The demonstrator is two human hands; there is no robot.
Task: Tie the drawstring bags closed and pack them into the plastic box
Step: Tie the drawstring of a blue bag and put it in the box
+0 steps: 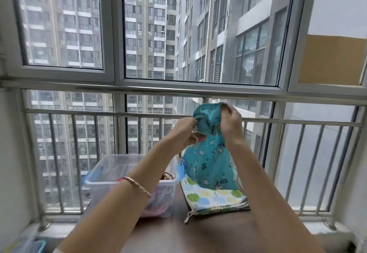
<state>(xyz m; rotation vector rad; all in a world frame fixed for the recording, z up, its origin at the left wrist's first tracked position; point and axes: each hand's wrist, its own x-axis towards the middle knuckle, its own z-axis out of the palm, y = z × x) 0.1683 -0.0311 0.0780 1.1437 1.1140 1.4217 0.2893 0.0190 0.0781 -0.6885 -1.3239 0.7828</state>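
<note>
I hold a teal drawstring bag (210,159) with a white cartoon print up in the air above the table. My left hand (183,131) pinches its beige cord and the gathered neck on the left side. My right hand (231,121) grips the bunched top of the bag on the right. Under the hanging bag lies a stack of flat drawstring bags (214,197), the top one white with green, blue and yellow dots, its cord trailing off the near-left corner. The clear plastic box (99,175) stands to the left, holding pinkish cloth items.
The dark brown table (198,235) stands against a metal balcony railing (123,112) and large windows. A box lid with a blue clip leans at the box's left side. A blue-rimmed container (37,245) sits low at the left floor.
</note>
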